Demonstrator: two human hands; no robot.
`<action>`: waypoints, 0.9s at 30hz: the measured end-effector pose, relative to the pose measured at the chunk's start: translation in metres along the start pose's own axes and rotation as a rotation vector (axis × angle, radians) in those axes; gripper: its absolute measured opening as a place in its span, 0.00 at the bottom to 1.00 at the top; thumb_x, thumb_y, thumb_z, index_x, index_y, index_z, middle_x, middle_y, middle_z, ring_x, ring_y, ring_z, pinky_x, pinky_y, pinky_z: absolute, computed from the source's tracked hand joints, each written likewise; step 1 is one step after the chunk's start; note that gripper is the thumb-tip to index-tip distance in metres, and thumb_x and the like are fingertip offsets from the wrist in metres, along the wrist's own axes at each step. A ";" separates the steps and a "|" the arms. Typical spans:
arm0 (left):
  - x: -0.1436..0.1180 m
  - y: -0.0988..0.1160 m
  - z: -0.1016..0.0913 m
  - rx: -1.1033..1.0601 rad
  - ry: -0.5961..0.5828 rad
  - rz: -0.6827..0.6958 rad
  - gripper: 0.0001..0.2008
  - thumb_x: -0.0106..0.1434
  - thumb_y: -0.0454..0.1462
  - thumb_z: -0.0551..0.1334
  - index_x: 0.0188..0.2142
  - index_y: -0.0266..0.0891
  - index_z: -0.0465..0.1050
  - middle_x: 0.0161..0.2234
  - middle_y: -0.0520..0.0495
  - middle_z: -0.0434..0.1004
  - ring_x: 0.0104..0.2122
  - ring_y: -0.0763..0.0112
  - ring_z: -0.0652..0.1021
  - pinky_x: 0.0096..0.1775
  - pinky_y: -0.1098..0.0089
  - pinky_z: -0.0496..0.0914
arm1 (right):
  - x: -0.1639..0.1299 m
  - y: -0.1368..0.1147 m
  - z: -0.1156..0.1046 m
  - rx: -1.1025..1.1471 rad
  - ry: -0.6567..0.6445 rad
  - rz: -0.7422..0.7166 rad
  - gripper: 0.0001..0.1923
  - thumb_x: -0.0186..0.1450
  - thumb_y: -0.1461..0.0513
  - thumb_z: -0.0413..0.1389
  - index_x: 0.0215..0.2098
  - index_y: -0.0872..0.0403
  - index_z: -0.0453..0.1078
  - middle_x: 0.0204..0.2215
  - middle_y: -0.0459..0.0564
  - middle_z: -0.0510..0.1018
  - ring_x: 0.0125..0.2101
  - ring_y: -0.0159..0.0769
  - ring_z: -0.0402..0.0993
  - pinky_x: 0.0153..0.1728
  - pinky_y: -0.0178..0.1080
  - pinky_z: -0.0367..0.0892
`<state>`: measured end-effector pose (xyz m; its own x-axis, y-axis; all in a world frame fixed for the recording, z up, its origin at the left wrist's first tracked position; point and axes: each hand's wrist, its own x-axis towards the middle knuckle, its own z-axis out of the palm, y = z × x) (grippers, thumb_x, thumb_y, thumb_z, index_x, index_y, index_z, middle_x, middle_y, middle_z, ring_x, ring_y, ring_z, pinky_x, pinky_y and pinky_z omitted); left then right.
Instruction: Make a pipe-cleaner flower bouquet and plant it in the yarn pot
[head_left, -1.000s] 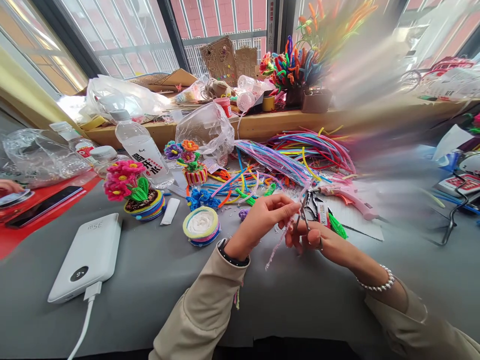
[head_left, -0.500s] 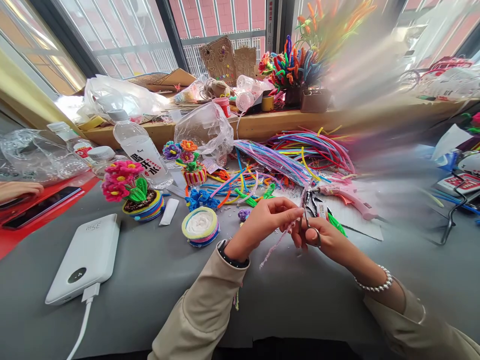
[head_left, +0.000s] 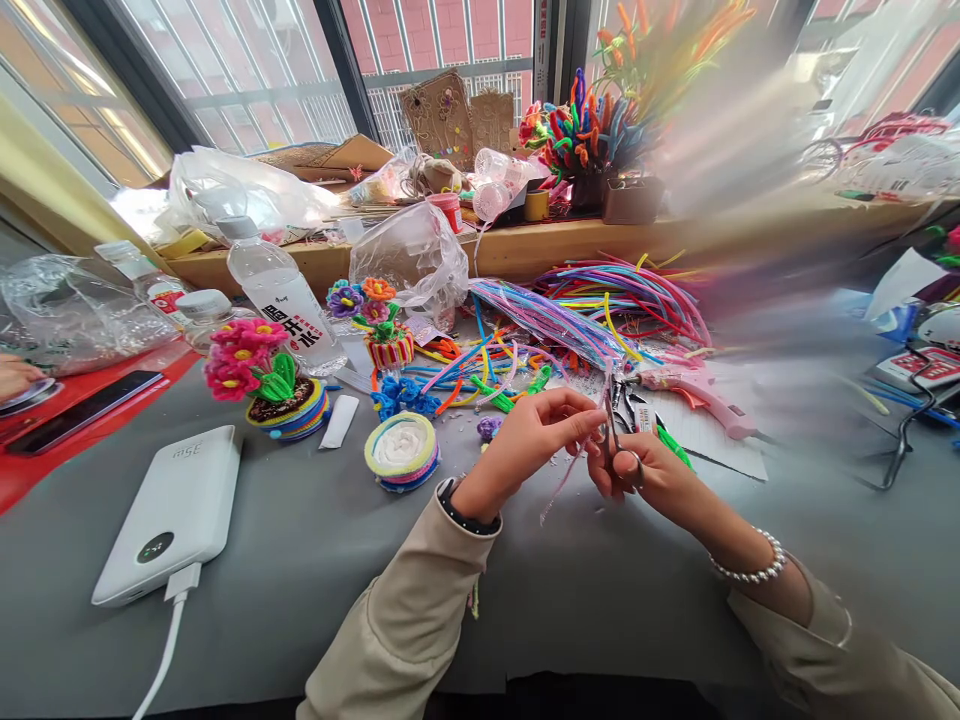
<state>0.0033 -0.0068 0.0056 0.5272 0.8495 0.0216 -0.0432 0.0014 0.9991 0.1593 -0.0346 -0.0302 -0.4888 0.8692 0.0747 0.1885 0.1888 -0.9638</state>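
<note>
My left hand (head_left: 553,432) pinches a thin pale-pink pipe cleaner (head_left: 564,484), whose loose end hangs down toward the grey table. Right beside it, my right hand (head_left: 651,468) grips a pair of scissors (head_left: 637,474) by the finger loops, with the blades pointing up against the pipe cleaner near my left fingertips. Whether the blades are parted is hard to see. Close to my left wrist stands a round pot (head_left: 400,452) wrapped in yellow, pink and blue, with white filling. Blue pipe-cleaner flowers (head_left: 405,396) and a purple one (head_left: 490,429) lie behind it.
Behind my hands are bundled pipe cleaners (head_left: 547,318), black-handled pliers (head_left: 621,400) and a pink glue gun (head_left: 697,394). To the left are a flower pot (head_left: 289,410), a water bottle (head_left: 281,300), a white power bank (head_left: 169,515) and a phone (head_left: 82,412). Another person's hand (head_left: 16,376) shows at the left edge.
The pipe cleaner's hanging end has swung slightly right and hangs steeper. My hands have barely moved. At the left edge, the other person's hand has drawn back.
</note>
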 end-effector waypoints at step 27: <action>-0.001 -0.002 -0.001 0.003 -0.091 -0.010 0.15 0.52 0.45 0.60 0.27 0.33 0.70 0.21 0.49 0.71 0.22 0.77 0.71 0.27 0.75 0.63 | -0.002 -0.007 -0.001 -0.030 0.098 0.043 0.39 0.47 0.32 0.32 0.21 0.57 0.62 0.19 0.48 0.64 0.19 0.28 0.57 0.18 0.33 0.53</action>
<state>0.0021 -0.0075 0.0038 0.6024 0.7980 0.0145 -0.0348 0.0081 0.9994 0.1602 -0.0368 -0.0236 -0.3947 0.9169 0.0598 0.2334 0.1630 -0.9586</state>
